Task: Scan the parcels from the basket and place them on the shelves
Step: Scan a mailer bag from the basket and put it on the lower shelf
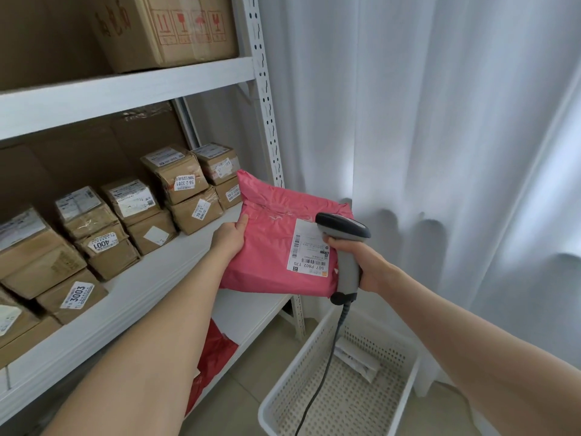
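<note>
left hand (228,239) gripping parcel (267,247), basket (283,379) holding packet (355,357)

You see a pink parcel (270,247), a grey and black scanner (348,269), a white basket (301,369) with dots, and brown boxes (184,174).

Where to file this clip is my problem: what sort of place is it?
Probably a parcel storeroom: white metal shelving holds labelled brown cardboard parcels, and the right hand holds a grey barcode scanner over a pink plastic mailer.

Sheer white curtain (440,121), beige tiled floor (239,407), soft daylight
</note>
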`<state>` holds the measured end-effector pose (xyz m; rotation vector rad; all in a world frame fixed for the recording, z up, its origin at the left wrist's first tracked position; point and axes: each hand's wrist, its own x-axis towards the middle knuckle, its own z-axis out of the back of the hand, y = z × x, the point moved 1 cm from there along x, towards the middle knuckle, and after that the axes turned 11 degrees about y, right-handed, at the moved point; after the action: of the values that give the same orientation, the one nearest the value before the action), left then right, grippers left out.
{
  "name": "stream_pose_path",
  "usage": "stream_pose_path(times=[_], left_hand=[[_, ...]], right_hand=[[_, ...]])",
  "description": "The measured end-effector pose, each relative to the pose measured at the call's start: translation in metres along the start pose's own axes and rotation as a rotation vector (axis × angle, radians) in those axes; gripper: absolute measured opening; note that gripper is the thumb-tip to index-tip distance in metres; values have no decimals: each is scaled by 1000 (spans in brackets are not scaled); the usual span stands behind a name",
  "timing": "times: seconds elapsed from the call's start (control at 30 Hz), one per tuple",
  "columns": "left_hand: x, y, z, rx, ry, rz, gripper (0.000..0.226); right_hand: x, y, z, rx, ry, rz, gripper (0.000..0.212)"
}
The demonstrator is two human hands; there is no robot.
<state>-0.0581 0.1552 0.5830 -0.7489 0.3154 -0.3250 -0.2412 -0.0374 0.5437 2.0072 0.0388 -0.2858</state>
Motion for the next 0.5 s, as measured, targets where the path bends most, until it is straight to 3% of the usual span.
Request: stream_pose_path(times=[0.27,0.4,0.5], left_hand=[[-1,15,3,-226,117,-145,53],[-4,26,3,-296,146,48,72],[-12,32,-1,-616,185,192,52]], right_hand=[[4,-7,-3,80,-58,47,30],[7,-8,-3,164,-128,105,20],[8,-6,-6,213,-155,136,27]])
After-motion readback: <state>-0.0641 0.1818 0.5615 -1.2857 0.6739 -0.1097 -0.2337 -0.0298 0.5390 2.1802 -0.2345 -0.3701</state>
